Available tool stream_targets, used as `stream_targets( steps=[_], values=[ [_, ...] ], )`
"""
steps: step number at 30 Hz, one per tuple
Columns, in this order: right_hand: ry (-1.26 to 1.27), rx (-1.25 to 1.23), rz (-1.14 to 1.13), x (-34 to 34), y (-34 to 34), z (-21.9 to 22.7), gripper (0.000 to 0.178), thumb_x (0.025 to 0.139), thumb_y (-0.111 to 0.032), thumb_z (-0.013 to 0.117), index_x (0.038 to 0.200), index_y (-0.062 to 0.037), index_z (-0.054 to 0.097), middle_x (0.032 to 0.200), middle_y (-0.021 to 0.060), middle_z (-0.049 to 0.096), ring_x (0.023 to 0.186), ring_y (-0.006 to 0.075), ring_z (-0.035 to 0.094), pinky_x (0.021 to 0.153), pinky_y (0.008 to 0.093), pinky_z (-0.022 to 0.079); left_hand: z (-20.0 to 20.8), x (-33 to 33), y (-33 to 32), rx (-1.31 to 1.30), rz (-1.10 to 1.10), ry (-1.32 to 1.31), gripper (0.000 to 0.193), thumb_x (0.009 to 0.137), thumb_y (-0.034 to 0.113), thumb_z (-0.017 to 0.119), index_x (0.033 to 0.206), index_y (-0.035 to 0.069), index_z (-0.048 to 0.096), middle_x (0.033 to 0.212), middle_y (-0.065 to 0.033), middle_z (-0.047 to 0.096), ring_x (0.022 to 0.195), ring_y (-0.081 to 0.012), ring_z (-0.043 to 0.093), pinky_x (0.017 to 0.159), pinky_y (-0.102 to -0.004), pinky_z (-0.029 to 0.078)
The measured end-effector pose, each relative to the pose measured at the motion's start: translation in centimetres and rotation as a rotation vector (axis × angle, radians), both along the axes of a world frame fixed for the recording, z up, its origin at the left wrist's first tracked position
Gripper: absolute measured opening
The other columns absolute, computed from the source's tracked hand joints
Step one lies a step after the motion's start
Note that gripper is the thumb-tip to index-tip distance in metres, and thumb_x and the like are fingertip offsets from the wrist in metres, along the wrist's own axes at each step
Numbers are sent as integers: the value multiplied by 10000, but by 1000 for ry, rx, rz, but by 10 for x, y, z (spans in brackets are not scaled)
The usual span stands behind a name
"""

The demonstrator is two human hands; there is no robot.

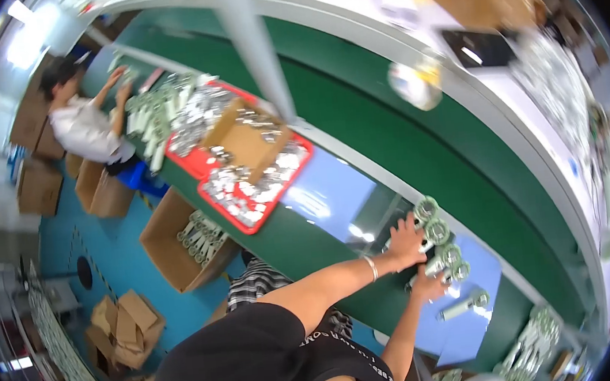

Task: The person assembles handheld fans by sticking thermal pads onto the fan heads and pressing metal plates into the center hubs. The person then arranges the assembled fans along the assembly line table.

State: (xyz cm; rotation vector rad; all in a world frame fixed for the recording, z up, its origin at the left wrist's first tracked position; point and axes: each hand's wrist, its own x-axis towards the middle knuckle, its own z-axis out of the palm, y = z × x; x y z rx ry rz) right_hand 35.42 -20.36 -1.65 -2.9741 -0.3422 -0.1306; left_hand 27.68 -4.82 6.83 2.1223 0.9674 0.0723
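Note:
Both my hands are at a cluster of pale green pieces, each with a straight handle and a round, ring-like head. My left hand (pixel 404 245), with a white band on its wrist, closes over the handles of the upper pieces (pixel 436 232). Just nearer to me, my right hand (pixel 429 286) grips the lower pieces (pixel 452 255) by their handles. The fingers partly hide the handles, so how many each hand holds is unclear. A single similar piece (pixel 464 306) lies on the blue sheet (pixel 436 332), apart from my right hand.
Left along the green bench stand red trays (pixel 251 229) of shiny small parts, with a cardboard box (pixel 248 148) on them. Beyond them a co-worker (pixel 85 123) handles pieces by a heap (pixel 158 116). More pieces (pixel 533 345) lie at right. A grey post (pixel 255 48) rises behind.

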Motion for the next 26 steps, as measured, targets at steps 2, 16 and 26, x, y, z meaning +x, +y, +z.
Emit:
stream_targets(
  steps=[2,16,26],
  values=[
    [85,44,51,-36,18,23,815,681,-523,791,1347,-96,597,1425,392,373,1175,545,512,973,587,450,-4,-55,14,132,59,-87,710,601,353,815,1176,-15,619,1464,-333,285,1182,-488,427,890,-593,456],
    [377,304,908,-363,215,116,794,717,-423,813,1287,77,580,1487,419,296,1397,538,303,1172,554,253,61,-636,60,415,996,4,681,621,321,826,1180,-21,642,1373,-307,362,1161,-483,453,1010,-533,438],
    [481,238,1253,-548,298,138,742,682,-384,797,1247,56,603,1485,385,314,1365,491,360,1143,536,313,25,-820,-49,308,1693,297,779,670,236,787,1402,109,550,1500,-289,280,1404,-466,286,1173,-525,285]
  ],
)
